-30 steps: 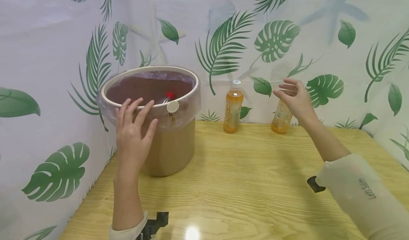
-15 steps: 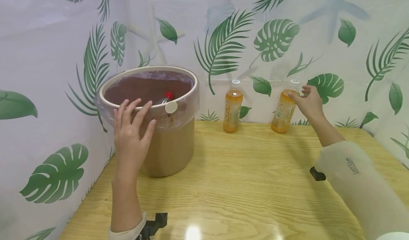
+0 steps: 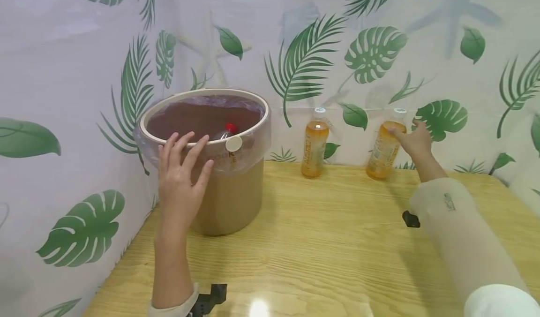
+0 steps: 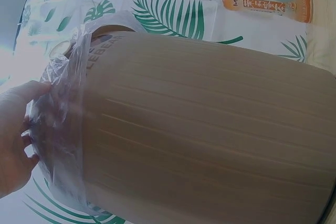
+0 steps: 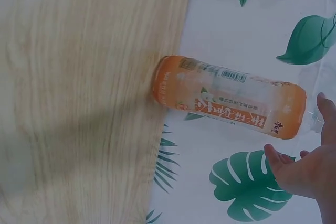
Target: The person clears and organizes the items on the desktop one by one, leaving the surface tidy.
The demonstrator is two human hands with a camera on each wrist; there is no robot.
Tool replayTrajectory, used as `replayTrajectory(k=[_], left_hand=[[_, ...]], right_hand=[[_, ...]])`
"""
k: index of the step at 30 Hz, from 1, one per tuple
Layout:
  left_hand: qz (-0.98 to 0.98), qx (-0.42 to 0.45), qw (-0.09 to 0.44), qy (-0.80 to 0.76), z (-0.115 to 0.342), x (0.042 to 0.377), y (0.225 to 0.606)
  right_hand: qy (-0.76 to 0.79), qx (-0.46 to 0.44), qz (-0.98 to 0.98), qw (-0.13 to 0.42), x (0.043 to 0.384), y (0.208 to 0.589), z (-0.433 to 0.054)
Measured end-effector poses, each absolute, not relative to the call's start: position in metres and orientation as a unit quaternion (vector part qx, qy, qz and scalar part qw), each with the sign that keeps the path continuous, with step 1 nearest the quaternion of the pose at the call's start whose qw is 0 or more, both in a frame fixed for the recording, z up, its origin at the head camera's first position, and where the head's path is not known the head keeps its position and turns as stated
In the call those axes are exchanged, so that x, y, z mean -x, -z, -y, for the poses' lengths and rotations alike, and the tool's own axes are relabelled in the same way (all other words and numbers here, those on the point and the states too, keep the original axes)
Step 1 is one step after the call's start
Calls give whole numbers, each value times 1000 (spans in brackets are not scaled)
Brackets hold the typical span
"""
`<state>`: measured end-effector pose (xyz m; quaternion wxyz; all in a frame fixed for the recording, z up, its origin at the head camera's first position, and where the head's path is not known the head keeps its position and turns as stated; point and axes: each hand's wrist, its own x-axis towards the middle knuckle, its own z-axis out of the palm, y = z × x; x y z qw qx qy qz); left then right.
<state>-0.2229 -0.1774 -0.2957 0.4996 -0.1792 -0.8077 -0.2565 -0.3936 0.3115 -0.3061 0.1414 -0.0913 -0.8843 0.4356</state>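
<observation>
My left hand point(image 3: 179, 185) has its spread fingers laid against the near rim of a brown trash bin point(image 3: 229, 200). A clear plastic liner point(image 4: 68, 114) hangs over that rim, under the fingertips. Inside the bin shows a red bottle cap point(image 3: 230, 128); most of that bottle is hidden by the bin wall. My right hand point(image 3: 416, 142) is at the upper part of the right-hand drink bottle point(image 3: 381, 153), which holds orange liquid and stands upright. In the right wrist view, thumb and fingers are spread on either side of the bottle's neck point(image 5: 313, 121).
Another orange drink bottle point(image 3: 314, 150) with a white cap stands upright between the bin and the right-hand bottle. Both bottles are near the back edge of the wooden table point(image 3: 312, 242). Behind rises a leaf-patterned sheet point(image 3: 253, 68), which also covers the left side.
My right hand has moved from in front of the right-hand bottle round to its right side, uncovering the bottle's cap. My left hand stays at the bin's rim.
</observation>
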Motion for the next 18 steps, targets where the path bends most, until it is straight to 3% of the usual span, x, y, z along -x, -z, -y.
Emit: replayTrajectory(k=[10,18], left_hand=[[810,178,497,255,178,222,293],[810,175,493,266,178,222,294]], right_hand=[[-428,86,891,126,412,305,-306],[-403,97,898,149,418,313,-299]])
